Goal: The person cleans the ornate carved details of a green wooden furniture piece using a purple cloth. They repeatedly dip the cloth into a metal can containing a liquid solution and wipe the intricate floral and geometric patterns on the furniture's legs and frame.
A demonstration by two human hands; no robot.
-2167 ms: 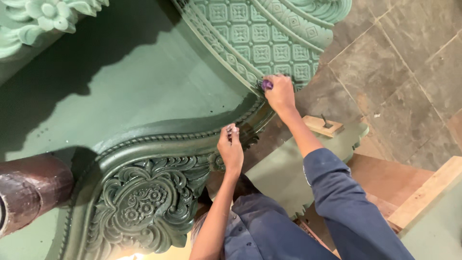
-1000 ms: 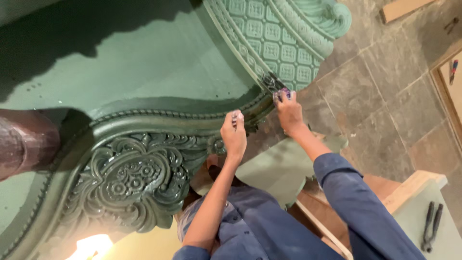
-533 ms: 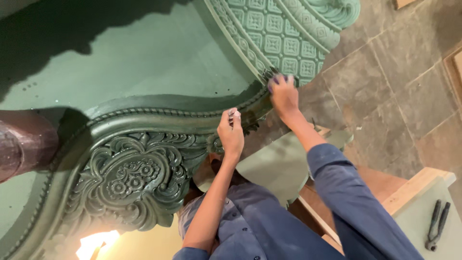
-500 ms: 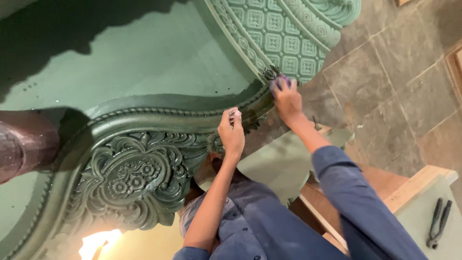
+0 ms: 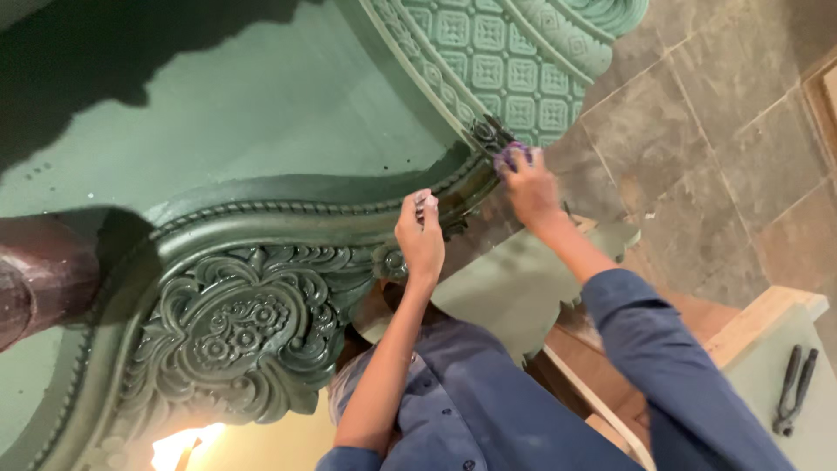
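At the beaded rim of the green carved panel (image 5: 261,323), the right hand (image 5: 527,187) presses a small purple pad (image 5: 510,155) against the moulding, fingers closed on it. The left hand (image 5: 420,235) rests on the same rim nearby, fingers pinched around a small pale item. Dark pliers (image 5: 793,390) lie on a wooden bench (image 5: 767,314) at the lower right.
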